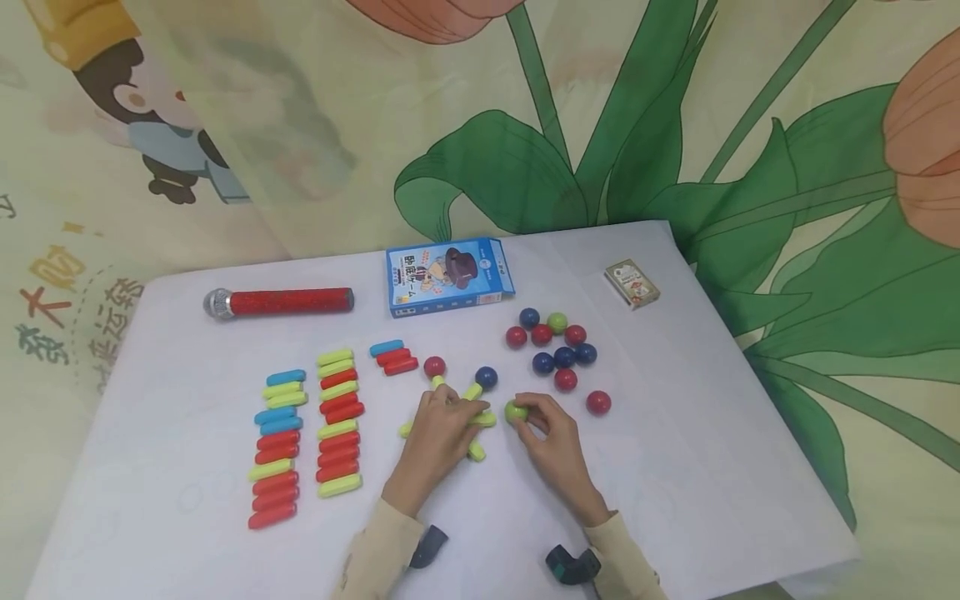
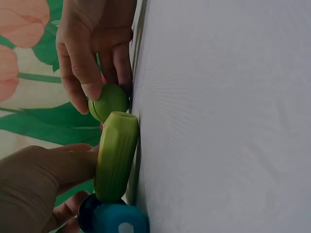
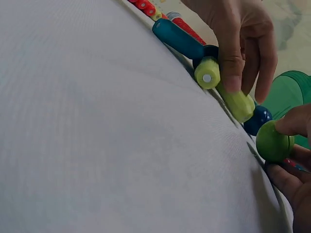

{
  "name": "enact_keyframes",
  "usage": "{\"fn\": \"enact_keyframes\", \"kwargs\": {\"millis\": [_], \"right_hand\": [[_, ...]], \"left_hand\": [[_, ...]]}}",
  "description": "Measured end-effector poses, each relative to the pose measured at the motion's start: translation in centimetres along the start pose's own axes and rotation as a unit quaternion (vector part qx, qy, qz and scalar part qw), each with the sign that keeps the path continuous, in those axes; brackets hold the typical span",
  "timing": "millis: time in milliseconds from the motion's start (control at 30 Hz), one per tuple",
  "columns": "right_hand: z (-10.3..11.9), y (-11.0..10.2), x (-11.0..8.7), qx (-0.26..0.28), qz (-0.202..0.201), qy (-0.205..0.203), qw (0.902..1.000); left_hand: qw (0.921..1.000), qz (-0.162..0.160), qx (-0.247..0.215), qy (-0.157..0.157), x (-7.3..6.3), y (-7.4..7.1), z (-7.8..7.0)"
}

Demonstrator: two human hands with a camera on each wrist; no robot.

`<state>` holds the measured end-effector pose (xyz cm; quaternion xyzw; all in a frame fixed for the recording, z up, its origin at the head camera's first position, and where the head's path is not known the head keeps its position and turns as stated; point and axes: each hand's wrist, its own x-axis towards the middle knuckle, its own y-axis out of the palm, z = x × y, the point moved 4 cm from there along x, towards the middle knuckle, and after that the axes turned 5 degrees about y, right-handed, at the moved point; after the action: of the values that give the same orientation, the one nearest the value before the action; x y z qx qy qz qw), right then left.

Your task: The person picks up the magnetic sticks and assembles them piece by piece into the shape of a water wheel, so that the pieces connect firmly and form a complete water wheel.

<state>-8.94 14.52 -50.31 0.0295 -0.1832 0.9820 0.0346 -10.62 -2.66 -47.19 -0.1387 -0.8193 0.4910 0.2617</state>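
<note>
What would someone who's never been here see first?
Probably the huge orange flowers on the backdrop behind the white table. Next might come the two long rows of colorful sticks on the table's left side. In the middle, the right hand pinches a green ball near the yellow-green stick that the left hand holds.

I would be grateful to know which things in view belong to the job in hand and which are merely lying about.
Seemingly in the job:
green ball held by the right hand
yellow-green stick pinched by the left hand
loose sticks and loose balls, probably spare parts

Apparently just lying about:
red microphone
blue box
small box
</note>
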Motion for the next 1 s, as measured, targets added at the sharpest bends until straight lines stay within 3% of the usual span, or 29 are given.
{"fn": "enact_keyframes", "kwargs": {"millis": [233, 333, 433, 533, 567, 633, 733, 800, 1000], "right_hand": [[0.2, 0.4, -0.1, 0.008, 0.020, 0.010, 0.9997], [0.7, 0.1, -0.2, -0.007, 0.016, -0.024, 0.9996], [1.1, -1.4, -0.3, -0.033, -0.060, -0.099, 0.9927], [0.9, -3.9, -0.4, -0.078, -0.177, -0.131, 0.9722], [0.6, -4.7, -0.3, -0.094, -0.205, -0.123, 0.9665], [-0.3, -6.1, -0.2, -0.119, -0.225, -0.070, 0.9644], [-1.6, -7.2, -0.4, -0.147, -0.214, 0.014, 0.9657], [-2.0, -7.4, -0.6, -0.144, -0.204, 0.047, 0.9673], [-1.5, -6.1, -1.3, -0.124, -0.178, 0.047, 0.9750]], "left_hand": [[0.9970, -0.038, -0.067, -0.002, -0.2, 0.0, 0.4], [0.9959, -0.036, -0.082, -0.010, -0.3, 0.0, 0.5], [0.9943, -0.033, -0.096, -0.032, -0.5, -0.5, 1.0], [0.9904, -0.031, -0.113, -0.074, -1.3, -1.3, 2.1], [0.9880, -0.029, -0.121, -0.091, -1.7, -1.5, 2.6], [0.9812, -0.012, -0.144, -0.128, -2.4, -1.6, 3.6], [0.9693, 0.022, -0.181, -0.164, -3.1, -1.3, 4.3], [0.9646, 0.040, -0.190, -0.179, -3.4, -1.1, 4.4], [0.9660, 0.040, -0.178, -0.183, -3.8, -1.3, 3.6]]}}
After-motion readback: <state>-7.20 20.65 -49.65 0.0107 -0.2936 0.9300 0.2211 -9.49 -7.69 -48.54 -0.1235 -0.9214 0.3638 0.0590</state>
